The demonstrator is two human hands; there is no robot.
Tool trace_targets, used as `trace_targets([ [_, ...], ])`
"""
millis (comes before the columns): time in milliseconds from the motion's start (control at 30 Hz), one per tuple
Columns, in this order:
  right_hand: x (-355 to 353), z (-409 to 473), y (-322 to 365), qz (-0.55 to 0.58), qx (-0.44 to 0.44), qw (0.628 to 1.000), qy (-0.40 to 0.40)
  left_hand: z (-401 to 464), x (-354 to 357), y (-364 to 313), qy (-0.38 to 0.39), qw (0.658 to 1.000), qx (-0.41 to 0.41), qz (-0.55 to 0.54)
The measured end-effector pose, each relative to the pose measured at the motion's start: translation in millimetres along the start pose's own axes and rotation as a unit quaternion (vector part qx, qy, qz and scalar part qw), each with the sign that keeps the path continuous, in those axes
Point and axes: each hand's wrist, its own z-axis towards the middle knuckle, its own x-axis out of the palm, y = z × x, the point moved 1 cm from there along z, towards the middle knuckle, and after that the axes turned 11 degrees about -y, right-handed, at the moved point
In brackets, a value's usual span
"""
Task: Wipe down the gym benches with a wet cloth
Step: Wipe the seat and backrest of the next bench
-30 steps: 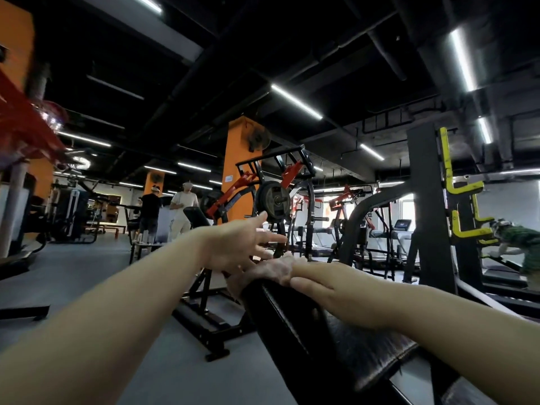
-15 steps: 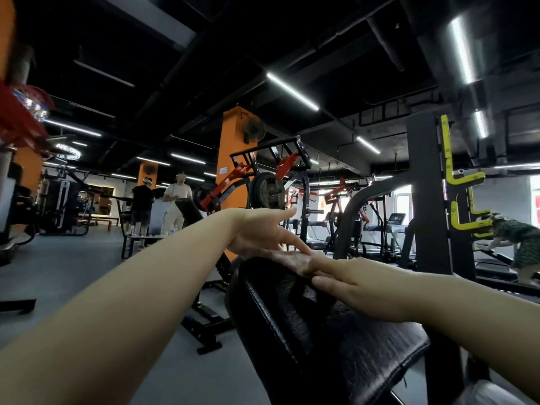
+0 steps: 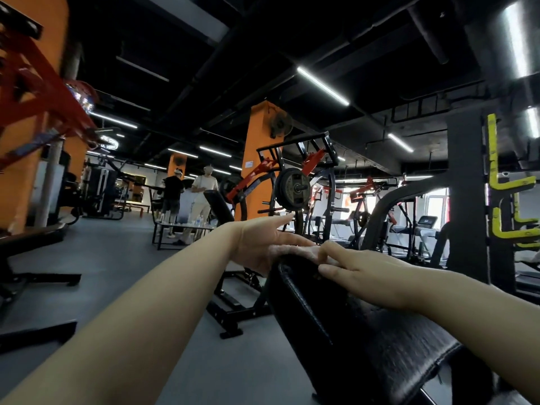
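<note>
At the top end of the black bench pad (image 3: 344,325), lying bunched over the rounded upper edge: the pale cloth (image 3: 295,250), sandwiched between both hands. Reaching in from the near side, the left hand (image 3: 263,244), fingers straight and spread, palm facing the cloth, touching it without curling round. Pressing down from the other side, the right hand (image 3: 359,273), fingers slightly bent, fingertips resting on the cloth's near fold; impossible to tell whether pinching or merely pushing.

Likely risks from here: sliding the cloth off the rounded edge and dropping it to the grey floor (image 3: 122,287), since neither hand appears to be gripping firmly; also dragging only a narrow strip, with the cloth bunched rather than spread, and leaving most of the pad unwiped. Looking untouched so far: the long slope of the pad running down toward the camera.

Regarding room: falling away sharply at left, the pad's edge, with open floor beside it and the bench's black frame foot (image 3: 233,317) below. Standing close at right, a dark upright post (image 3: 467,200) carrying yellow hooks (image 3: 502,182), limiting any wide elbow swing. Waiting just beyond the pad's top, a plate-loaded machine (image 3: 293,188).
</note>
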Motion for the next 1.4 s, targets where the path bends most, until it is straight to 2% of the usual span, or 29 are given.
trace_targets([
  [333, 2, -8, 30, 0.022, -0.053, 0.998, -0.031, -58, 2, 44, -0.039, 0.986, 0.053, -0.152],
  [500, 3, -21, 46, 0.003, -0.077, 0.996, -0.048, -80, 16, 64, -0.057, 0.966, 0.108, -0.229],
  [700, 7, -47, 51, -0.017, -0.097, 0.991, -0.086, -96, 62, 83, -0.187, 0.915, 0.149, -0.325],
  [800, 8, -66, 47, -0.029, -0.102, 0.991, -0.081, -100, 92, 83, -0.303, 0.891, 0.168, -0.294],
  [933, 8, -96, 38, 0.001, -0.095, 0.992, -0.085, -101, 124, 68, -0.435, 0.873, 0.169, -0.143],
  [1067, 14, -134, 20, 0.017, -0.047, 0.997, -0.066, -97, 141, 53, -0.464, 0.854, 0.158, -0.172],
  [1133, 23, -154, 6, 0.007, -0.005, 0.999, -0.045, -91, 158, 53, -0.470, 0.853, 0.165, -0.159],
  [1200, 26, -167, -7, -0.024, 0.033, 0.999, -0.031, -87, 176, 55, -0.499, 0.837, 0.180, -0.136],
  [1300, 21, -172, -15, -0.126, 0.043, 0.991, -0.011, -85, 204, 68, -0.525, 0.808, 0.226, -0.143],
  [1400, 19, -171, -17, -0.128, 0.056, 0.990, -0.001, -92, 233, 86, -0.516, 0.789, 0.309, -0.127],
])
